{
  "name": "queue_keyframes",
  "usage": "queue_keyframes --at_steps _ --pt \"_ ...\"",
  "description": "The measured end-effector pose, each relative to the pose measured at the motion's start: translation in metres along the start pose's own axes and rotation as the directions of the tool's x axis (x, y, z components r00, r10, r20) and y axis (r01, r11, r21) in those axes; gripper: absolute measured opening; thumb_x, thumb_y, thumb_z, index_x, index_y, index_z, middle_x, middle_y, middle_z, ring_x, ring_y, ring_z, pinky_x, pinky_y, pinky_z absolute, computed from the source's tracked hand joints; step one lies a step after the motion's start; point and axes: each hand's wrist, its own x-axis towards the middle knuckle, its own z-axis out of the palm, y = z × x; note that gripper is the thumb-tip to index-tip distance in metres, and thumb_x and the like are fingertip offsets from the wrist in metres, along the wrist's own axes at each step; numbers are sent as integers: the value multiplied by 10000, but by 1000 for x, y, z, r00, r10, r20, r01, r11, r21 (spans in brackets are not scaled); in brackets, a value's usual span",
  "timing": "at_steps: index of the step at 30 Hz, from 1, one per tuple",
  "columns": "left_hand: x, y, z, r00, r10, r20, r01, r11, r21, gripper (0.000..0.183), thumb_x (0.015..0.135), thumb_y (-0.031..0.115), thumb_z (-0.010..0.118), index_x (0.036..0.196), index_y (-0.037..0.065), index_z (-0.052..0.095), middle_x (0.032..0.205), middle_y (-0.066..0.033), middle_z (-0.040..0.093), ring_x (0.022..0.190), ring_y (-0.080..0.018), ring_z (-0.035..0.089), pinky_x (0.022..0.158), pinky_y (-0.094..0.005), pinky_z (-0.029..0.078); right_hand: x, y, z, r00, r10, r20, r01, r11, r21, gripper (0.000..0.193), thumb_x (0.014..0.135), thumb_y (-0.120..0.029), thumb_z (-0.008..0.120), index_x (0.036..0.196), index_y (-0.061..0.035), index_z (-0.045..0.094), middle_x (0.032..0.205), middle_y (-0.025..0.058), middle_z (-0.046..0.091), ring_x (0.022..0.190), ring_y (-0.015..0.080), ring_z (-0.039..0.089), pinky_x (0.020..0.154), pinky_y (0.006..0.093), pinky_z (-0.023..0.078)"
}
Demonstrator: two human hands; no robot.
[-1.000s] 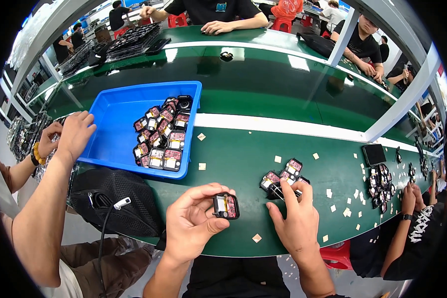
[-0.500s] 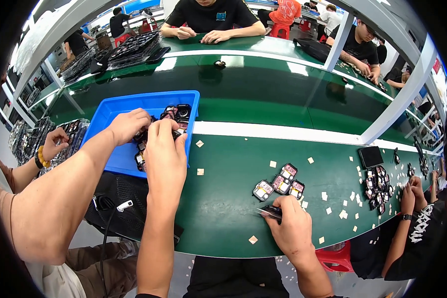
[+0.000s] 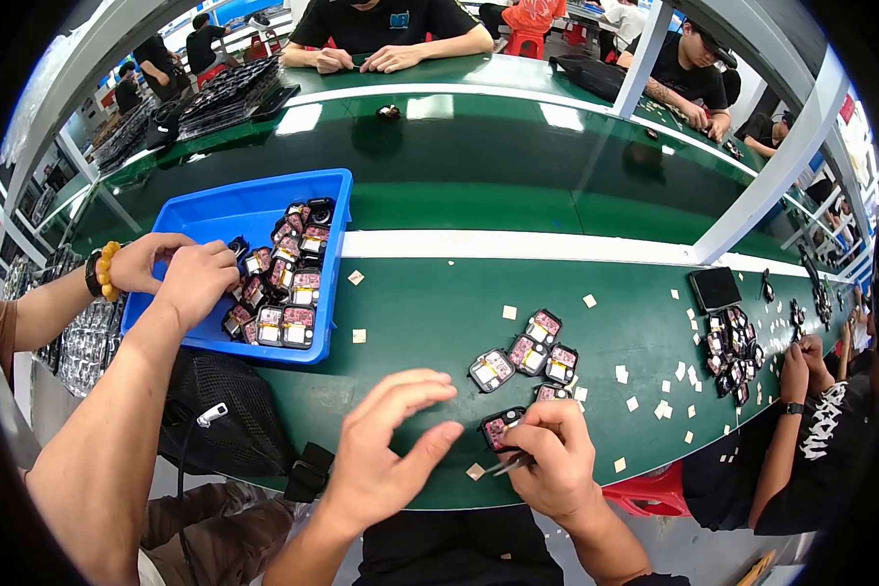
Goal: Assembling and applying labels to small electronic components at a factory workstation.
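My right hand (image 3: 554, 461) is pinching thin metal tweezers (image 3: 507, 467) against a small black square part with a pink-and-white face (image 3: 501, 428) on the green belt (image 3: 430, 313), while my left hand (image 3: 386, 454) is hovering open and empty beside it. Three more such parts (image 3: 525, 354) are lying just beyond, with small tan paper squares (image 3: 645, 391) scattered around them. Farther left, a co-worker's hands (image 3: 176, 273) are reaching into a blue plastic tray (image 3: 205, 210) of the same parts.

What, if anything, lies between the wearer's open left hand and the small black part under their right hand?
Nothing visible. The left hand hovers open beside the small black part, which the right hand pins with tweezers; only bare green table lies between.
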Motion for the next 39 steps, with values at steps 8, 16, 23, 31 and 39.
queue_keyframes --at_steps 8,16,23,31,39 --pt "-23 -12 17 904 -194 380 389 742 -546 536 1111 362 482 1433 -64 533 1263 -139 666 1249 -213 608 1090 -346 475 -7 2 9 979 -202 -27 203 947 248 363 680 79 816 944 -76 620 923 100 645 580 195 585 501 302 464" --pt "-30 -16 14 785 -306 539 615 491 -617 565 1112 388 479 1482 -39 497 1237 -83 644 1123 -138 610 988 -294 494 -3 -1 9 965 -262 -36 264 961 87 278 664 61 792 898 -48 690 941 91 682 562 146 566 450 270 438" --pt "-41 -35 17 838 -189 511 543 194 -817 438 1062 235 610 1412 5 481 1384 -137 573 1188 -171 597 1015 -336 488 -6 -1 9 986 -165 -1 164 980 110 274 726 103 811 948 -19 705 1187 146 509 585 61 451 519 211 385" --pt "-39 -30 29 948 -200 247 293 248 -923 413 1008 168 685 1333 25 474 1378 -207 563 1316 -383 579 1071 -465 501 -2 -19 4 955 292 59 -296 952 75 488 762 45 844 1147 -26 554 1135 148 520 529 107 457 472 268 446" --pt "-40 -31 35 952 -296 81 187 351 -918 538 969 89 720 1429 14 451 1374 -161 574 1330 -365 572 1111 -463 497 -6 -10 2 979 137 148 -131 990 -49 402 820 38 797 1143 -12 563 1038 139 536 584 163 485 524 301 431"
